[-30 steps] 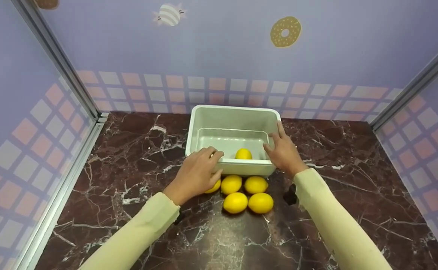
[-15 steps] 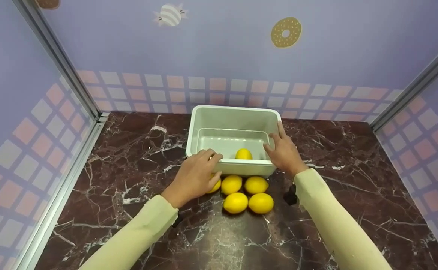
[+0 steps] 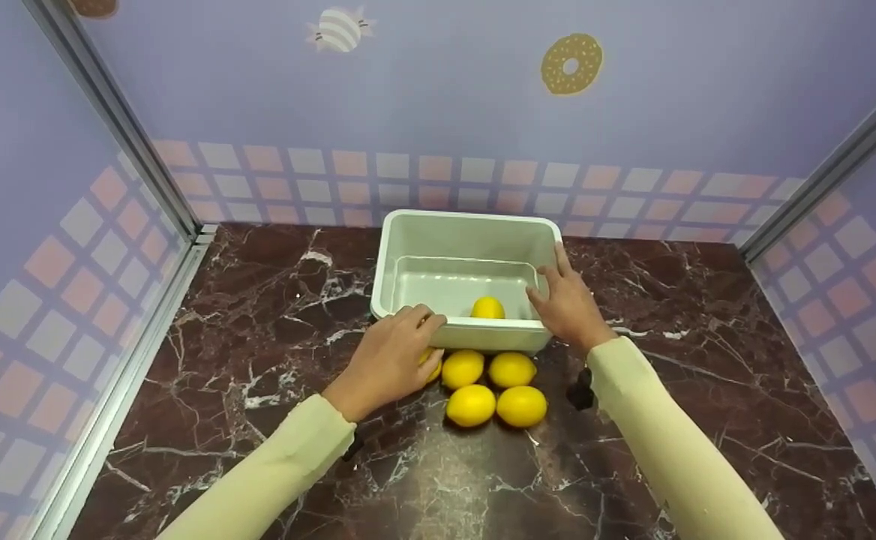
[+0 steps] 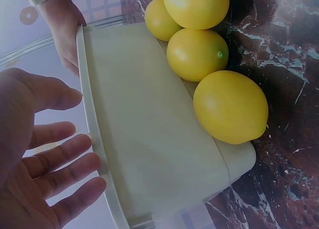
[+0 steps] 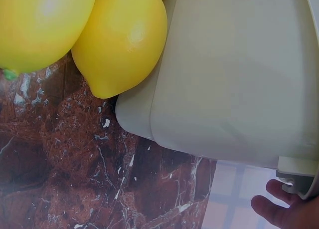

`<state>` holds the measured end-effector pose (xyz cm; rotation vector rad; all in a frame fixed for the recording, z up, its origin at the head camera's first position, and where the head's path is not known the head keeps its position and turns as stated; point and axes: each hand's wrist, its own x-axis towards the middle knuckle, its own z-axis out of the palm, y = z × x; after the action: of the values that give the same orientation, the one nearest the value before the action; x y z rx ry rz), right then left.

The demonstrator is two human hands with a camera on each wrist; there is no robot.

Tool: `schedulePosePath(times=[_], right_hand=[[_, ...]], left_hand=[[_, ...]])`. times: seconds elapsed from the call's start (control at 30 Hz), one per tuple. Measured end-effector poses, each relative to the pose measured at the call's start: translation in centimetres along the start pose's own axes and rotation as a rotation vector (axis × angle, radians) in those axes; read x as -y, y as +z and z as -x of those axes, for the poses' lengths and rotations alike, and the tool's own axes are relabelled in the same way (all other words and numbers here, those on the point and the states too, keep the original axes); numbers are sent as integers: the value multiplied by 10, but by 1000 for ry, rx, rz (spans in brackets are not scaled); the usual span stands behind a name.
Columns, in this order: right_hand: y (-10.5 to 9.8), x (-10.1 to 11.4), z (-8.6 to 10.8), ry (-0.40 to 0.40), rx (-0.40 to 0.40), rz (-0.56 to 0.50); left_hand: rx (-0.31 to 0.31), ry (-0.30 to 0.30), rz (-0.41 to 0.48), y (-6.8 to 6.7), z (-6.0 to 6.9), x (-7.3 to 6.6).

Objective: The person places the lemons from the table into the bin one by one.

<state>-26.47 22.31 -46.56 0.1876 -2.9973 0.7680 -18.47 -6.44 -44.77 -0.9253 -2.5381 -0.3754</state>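
A pale grey-green plastic bin [image 3: 475, 236] stands near the back wall with one lemon [image 3: 487, 307] inside. Along its front lie several lemons [image 3: 471, 406], one partly covered by my left hand [image 3: 393, 356]. That hand hovers at the bin's front left rim; in the left wrist view its fingers [image 4: 82, 161] are loosely bent, spread, with nothing held, and seem to brush or nearly touch the rim. My right hand [image 3: 569, 304] holds the bin's right rim near the front corner. In the right wrist view, two fingertips [image 5: 269, 209] show outside the bin by its handle.
The dark red marbled tabletop [image 3: 280, 375] extends around the bin. A lilac wall [image 3: 453, 97] with a tile pattern rises behind it, and side panels with metal frames [image 3: 119, 112] stand left and right.
My left hand has drawn slightly down and back along the front left rim. My right hand, the bin and the lemons have not visibly moved.
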Motion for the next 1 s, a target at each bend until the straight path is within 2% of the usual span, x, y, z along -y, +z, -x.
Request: schedulePosePath(times=[0.7, 1.0], right_hand=[[0, 1, 0, 13, 17, -4], [0, 0, 0, -5, 8, -6]], left_hand=[[18, 25, 9, 10, 12, -2], [41, 12, 18, 14, 17, -2]])
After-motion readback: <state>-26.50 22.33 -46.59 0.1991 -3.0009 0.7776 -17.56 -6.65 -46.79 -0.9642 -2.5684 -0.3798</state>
